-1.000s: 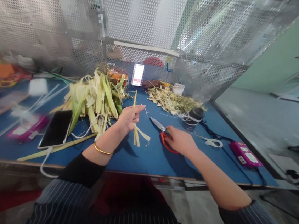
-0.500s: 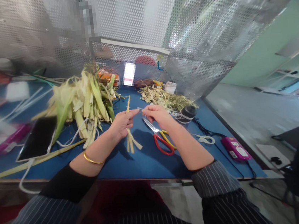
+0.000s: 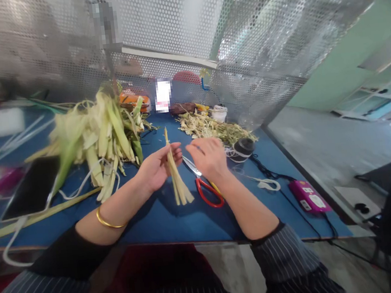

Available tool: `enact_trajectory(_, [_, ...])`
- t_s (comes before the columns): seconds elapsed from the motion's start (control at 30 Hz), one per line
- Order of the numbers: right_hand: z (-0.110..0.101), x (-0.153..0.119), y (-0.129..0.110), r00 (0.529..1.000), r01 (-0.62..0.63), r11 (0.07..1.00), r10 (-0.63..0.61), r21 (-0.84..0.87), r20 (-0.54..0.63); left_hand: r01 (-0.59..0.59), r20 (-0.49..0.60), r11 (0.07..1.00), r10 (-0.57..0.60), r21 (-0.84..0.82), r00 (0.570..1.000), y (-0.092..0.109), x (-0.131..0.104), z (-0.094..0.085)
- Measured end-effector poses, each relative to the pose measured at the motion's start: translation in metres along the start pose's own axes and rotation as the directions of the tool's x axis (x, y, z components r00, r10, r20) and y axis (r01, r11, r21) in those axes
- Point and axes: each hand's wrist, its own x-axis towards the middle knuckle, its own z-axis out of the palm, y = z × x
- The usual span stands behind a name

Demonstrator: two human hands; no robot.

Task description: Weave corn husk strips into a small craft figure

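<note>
My left hand (image 3: pixel 157 168) has a small bundle of pale corn husk strips (image 3: pixel 178 181) between the thumb and curled fingers. The bundle is upright, bound narrow near its pointed top, and fans out below the hand. Close on its right, apart from the bundle, is my right hand (image 3: pixel 211 159), its fingers bent and somewhat apart; I see nothing in them. Scissors (image 3: pixel 211 200) with red and yellow handles lie on the table under my right hand, which hides part of them.
A large heap of corn husks (image 3: pixel 103 133) stands at the left beside a phone (image 3: pixel 32 187) on a white cable. Dry scraps (image 3: pixel 210 126) and a black spool of thread (image 3: pixel 243 148) lie to the right. A purple power strip (image 3: pixel 309 196) sits near the right edge, below a perforated screen (image 3: pixel 175 22).
My hands were almost fingertip to fingertip with something thin and clear between them. Now the right fingers have loosened, and the left hand has turned so the bundle shows in front of its fingers.
</note>
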Motion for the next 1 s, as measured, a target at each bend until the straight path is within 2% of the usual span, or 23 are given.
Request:
enact_trajectory(0.07, [0.001, 0.002, -0.017, 0.975, 0.218, 0.974, -0.22, 0.066, 0.034, 0.011, 0.012, 1.0, -0.011, -0.022, 1.0, 0.0, 0.002, -0.001])
enact_trajectory(0.13, [0.002, 0.002, -0.026, 0.938, 0.343, 0.935, -0.347, 0.087, 0.029, 0.026, 0.021, 0.999, -0.026, -0.021, 0.999, 0.0, 0.004, -0.003])
enact_trajectory(0.2, [0.003, 0.001, -0.029, 0.928, 0.372, 0.921, -0.372, 0.119, -0.025, 0.037, 0.06, 0.999, -0.036, -0.01, 0.998, -0.002, 0.006, -0.005])
enact_trajectory(0.23, [0.004, 0.0, -0.028, 0.938, 0.346, 0.925, -0.34, 0.158, -0.065, 0.049, 0.076, 0.999, -0.05, 0.005, 0.996, -0.004, 0.007, -0.005])
enact_trajectory(0.3, [0.003, -0.003, -0.025, 0.974, 0.207, 0.936, -0.17, 0.283, -0.151, 0.054, 0.084, 0.997, -0.058, 0.054, 0.995, -0.007, 0.006, -0.005])
enact_trajectory(0.37, [0.002, -0.004, -0.022, 0.976, -0.021, 0.899, 0.114, 0.438, -0.188, -0.013, 0.0, 0.987, 0.013, 0.157, 1.0, -0.01, 0.005, -0.003])
enact_trajectory(0.43, [0.0, -0.003, -0.018, 0.902, -0.25, 0.778, 0.404, 0.576, -0.155, -0.125, -0.112, 0.938, 0.169, 0.323, 0.979, -0.012, 0.003, -0.002])
enact_trajectory(0.5, [-0.002, 0.0, -0.014, 0.788, -0.408, 0.625, 0.609, 0.666, -0.09, -0.228, -0.118, 0.84, 0.325, 0.493, 0.938, -0.013, 0.003, -0.003])
enact_trajectory(0.57, [-0.003, 0.004, -0.011, 0.689, -0.478, 0.506, 0.723, 0.718, -0.05, -0.348, -0.017, 0.693, 0.461, 0.632, 0.887, -0.013, 0.005, -0.006])
enact_trajectory(0.6, [-0.003, 0.006, -0.009, 0.655, -0.489, 0.463, 0.755, 0.739, -0.04, -0.408, 0.054, 0.598, 0.519, 0.691, 0.853, -0.013, 0.006, -0.008])
enact_trajectory(0.67, [-0.002, 0.009, -0.008, 0.62, -0.481, 0.388, 0.784, 0.786, -0.008, -0.495, 0.195, 0.415, 0.583, 0.763, 0.789, -0.012, 0.009, -0.011])
enact_trajectory(0.7, [0.0, 0.009, -0.008, 0.619, -0.47, 0.353, 0.785, 0.809, 0.016, -0.514, 0.245, 0.359, 0.58, 0.779, 0.777, -0.012, 0.01, -0.012])
enact_trajectory(0.77, [0.003, 0.01, -0.008, 0.627, -0.456, 0.293, 0.776, 0.84, 0.07, -0.509, 0.288, 0.329, 0.533, 0.796, 0.795, -0.014, 0.012, -0.013])
enact_trajectory(0.87, [0.005, 0.009, -0.009, 0.643, -0.443, 0.228, 0.755, 0.867, 0.13, -0.457, 0.263, 0.319, 0.498, 0.831, 0.826, -0.018, 0.013, -0.013])
enact_trajectory(1.0, [0.005, 0.01, -0.012, 0.723, -0.423, 0.142, 0.649, 0.895, 0.238, -0.457, 0.275, 0.265, 0.517, 0.849, 0.81, -0.022, 0.013, -0.014])
